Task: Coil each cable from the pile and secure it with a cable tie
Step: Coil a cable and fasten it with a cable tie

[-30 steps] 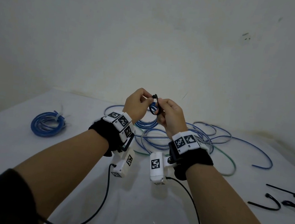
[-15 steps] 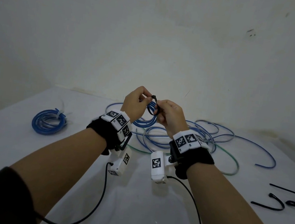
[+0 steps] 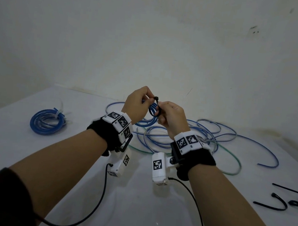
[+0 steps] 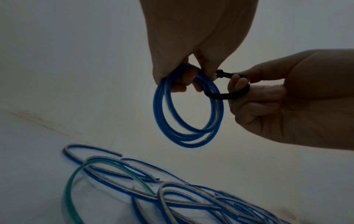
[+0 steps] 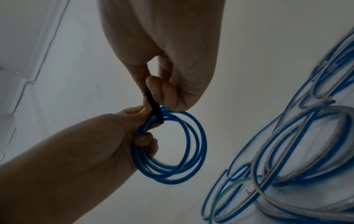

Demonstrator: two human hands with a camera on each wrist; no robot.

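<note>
Pinching with left hand (image 3: 136, 104) the top of a blue cable coil (image 4: 184, 136), fingers hooked through its ring and thumb closed over the strands; pinching with right hand (image 3: 172, 117) a black cable tie (image 4: 226, 96), strap bent round one fingertip and clamped by curled fingers. Holds both hands close together, nearly touching, raised off the table (image 3: 26, 154). Shows little movement against a second ago: same height and same closeness, but now with the tie's head standing clear above the left thumb and the black loop more plainly drawn out toward the right of the coil. Reads as a strap already passed round the bundle and being worked toward closing; cannot tell whether the tail has entered the head. Means, on this judgement, a loop still slack and a coil not yet secured, so cinching remains. Looks tidy as a bundle: several turns of thin blue cable with a pale stripe, nearly round, hanging freely below the left fingers, turns slightly fanned at the bottom. Leaves beyond and below the coil a loose pile (image 3: 207, 137) of blue cables with one green, uncoiled. Leaves well to the left of the coil a finished coil (image 3: 47, 124) bound with a pale tie, and well to its right, nearer the body, spare ties (image 3: 272, 205) in black.
</note>
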